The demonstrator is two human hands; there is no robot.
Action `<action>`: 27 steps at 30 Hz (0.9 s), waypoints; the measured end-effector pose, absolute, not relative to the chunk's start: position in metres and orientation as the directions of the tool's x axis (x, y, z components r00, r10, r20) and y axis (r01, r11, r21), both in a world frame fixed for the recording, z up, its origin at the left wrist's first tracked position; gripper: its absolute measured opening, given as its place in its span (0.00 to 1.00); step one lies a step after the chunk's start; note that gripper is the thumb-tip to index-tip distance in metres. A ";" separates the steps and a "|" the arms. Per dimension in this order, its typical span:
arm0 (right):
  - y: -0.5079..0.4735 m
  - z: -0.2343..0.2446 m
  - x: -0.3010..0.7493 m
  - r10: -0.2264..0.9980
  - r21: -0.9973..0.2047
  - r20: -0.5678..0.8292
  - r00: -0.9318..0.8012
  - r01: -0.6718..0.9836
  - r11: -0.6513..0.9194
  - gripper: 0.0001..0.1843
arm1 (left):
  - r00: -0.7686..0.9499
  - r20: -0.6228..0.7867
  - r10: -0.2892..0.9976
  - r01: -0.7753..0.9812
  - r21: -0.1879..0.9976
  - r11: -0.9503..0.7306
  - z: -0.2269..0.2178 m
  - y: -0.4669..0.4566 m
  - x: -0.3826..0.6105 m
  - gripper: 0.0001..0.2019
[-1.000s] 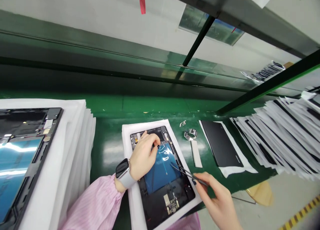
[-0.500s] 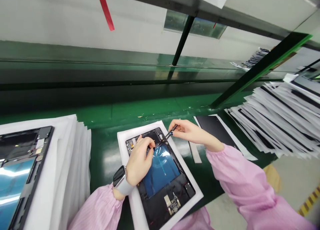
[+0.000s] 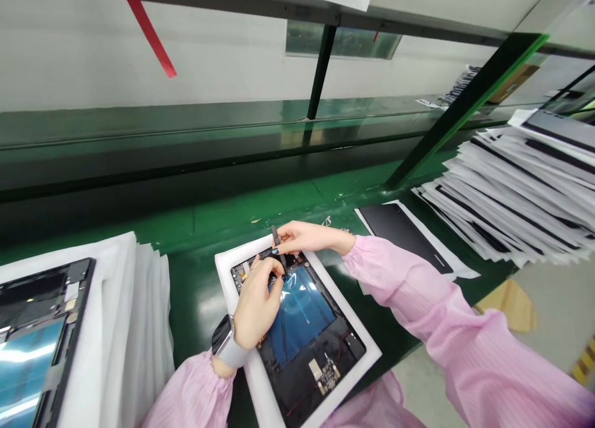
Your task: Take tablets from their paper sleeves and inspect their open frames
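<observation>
An opened tablet (image 3: 307, 329) with a blue battery film lies on a white foam sheet (image 3: 232, 264) on the green bench. My left hand (image 3: 258, 298), with a watch on the wrist, rests on the tablet's upper left part, its fingers curled and pinching down near the top edge of the film. My right hand (image 3: 302, 237) reaches over the tablet's far edge and grips dark tweezers (image 3: 277, 243), whose tips point down beside my left fingertips. What the left fingers pinch is too small to make out.
A stack of foam sheets topped by another opened tablet (image 3: 41, 329) sits at the left. A black tablet back (image 3: 400, 233) lies to the right. Beyond it is a tall pile of wrapped panels (image 3: 520, 180). A green conveyor rail (image 3: 186, 149) runs behind.
My right hand swung from the tablet's lower right up to its far edge, bringing the tweezers to my left fingertips. The view has shifted rightward and down a little.
</observation>
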State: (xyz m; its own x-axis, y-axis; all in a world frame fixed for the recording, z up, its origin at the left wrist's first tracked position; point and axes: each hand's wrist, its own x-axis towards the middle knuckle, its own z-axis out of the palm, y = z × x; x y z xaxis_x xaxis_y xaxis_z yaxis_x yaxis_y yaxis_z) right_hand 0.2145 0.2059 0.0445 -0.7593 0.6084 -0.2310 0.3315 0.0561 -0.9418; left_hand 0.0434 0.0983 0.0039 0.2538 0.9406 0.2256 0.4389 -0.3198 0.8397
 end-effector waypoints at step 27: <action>0.168 0.051 0.241 0.752 -0.951 -0.180 -0.634 0.307 0.032 0.15 | 0.416 0.268 0.869 0.593 0.645 -0.483 0.011 0.095 0.046 0.13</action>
State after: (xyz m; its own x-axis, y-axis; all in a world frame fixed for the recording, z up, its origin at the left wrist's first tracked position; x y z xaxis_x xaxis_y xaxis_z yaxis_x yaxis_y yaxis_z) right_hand 0.2412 0.1684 0.0509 -0.6343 0.7519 -0.1795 0.3075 0.0323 -0.9510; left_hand 0.0458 0.0946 0.0114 0.4163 0.8688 0.2682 0.5927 -0.4830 0.6445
